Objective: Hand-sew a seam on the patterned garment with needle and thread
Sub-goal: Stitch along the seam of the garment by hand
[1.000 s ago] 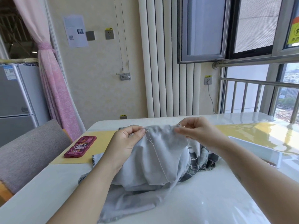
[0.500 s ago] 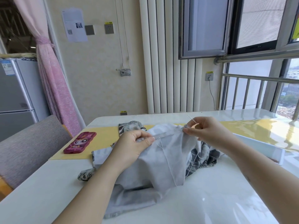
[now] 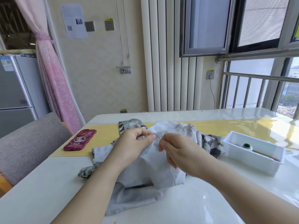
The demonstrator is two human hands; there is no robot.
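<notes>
On the bench (image 3: 48, 183) the left hand (image 3: 131, 147) pinches the garment (image 3: 153, 164), the right hand (image 3: 179, 152) pinches the needle (image 3: 157, 136) — if the fold slips, its tip may prick the left hand.

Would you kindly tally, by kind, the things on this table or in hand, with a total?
garment: 1
needle: 1
phone: 1
tray: 1
spool: 1
runner: 1
Total: 6, leaving out the thin items in the tray that are too unclear to name.
</notes>
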